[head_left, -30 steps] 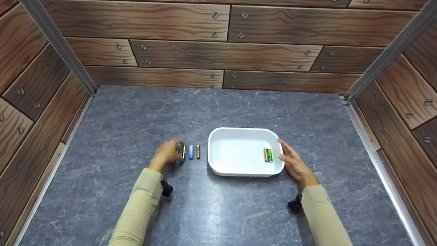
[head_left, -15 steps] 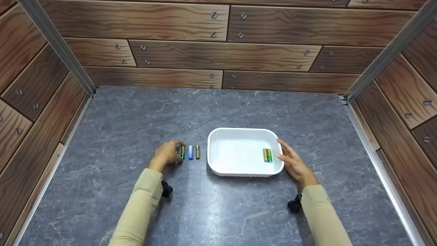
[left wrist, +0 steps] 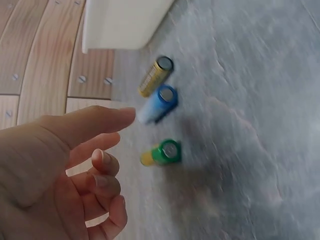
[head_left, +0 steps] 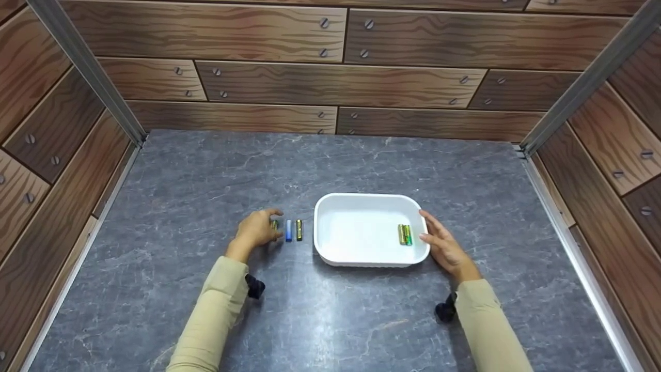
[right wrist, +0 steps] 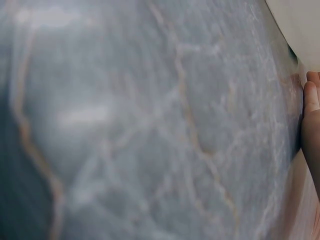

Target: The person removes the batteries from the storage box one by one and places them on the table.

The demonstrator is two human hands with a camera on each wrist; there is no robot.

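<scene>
My left hand (head_left: pixel 256 228) is over a green and gold battery (head_left: pixel 274 225), partly hidden beneath it in the head view. The left wrist view shows the thumb extended and the fingers loosely bent, apart from this battery (left wrist: pixel 169 151). Just right of it lie a blue battery (head_left: pixel 288 230) and a black and gold battery (head_left: pixel 299 230), side by side; the thumb tip comes near the blue one. My right hand (head_left: pixel 447 249) rests with extended fingers and thumb against the right end of a white plastic tub (head_left: pixel 356 232).
Inside the tub, near its right wall, lie a gold battery (head_left: pixel 402 234) and a green and gold battery (head_left: pixel 408 235) together. The grey marbled tabletop (head_left: pixel 330 315) is bordered by wood-patterned walls (head_left: pixel 341 85) at the back and both sides.
The left hand shifted the green and gold battery slightly left, away from the blue one, then let go and moved a little right. The right hand and tub stayed put.
</scene>
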